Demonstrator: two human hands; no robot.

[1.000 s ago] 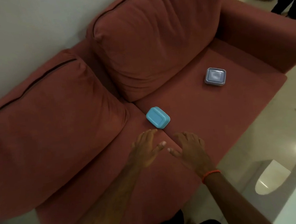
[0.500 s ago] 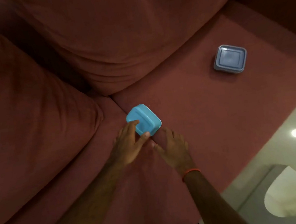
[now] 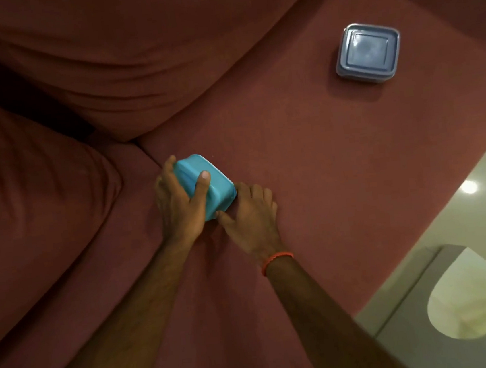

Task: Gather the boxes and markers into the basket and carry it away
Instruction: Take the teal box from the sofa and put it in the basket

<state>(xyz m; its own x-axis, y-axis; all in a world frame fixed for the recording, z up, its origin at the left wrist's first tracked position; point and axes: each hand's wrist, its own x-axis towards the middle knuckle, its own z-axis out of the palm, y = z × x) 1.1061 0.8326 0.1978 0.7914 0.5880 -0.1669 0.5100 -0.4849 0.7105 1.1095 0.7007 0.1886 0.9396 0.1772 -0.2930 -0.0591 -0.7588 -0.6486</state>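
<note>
Head view: the left hand point(image 3: 178, 211) is gripping the turquoise box point(image 3: 219, 187) on the red sofa seat point(image 3: 307, 153), thumb over its top. The right hand point(image 3: 254, 217), fingers relaxed, is touching its near edge; a grey-blue lidded box point(image 3: 368, 52) is sitting well apart.

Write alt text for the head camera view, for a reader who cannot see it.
A person's left hand grips a turquoise plastic box on a dark red sofa seat, thumb across its top, while the right hand touches the box's near end. A grey-blue lidded container sits apart, farther right on the seat.
</note>
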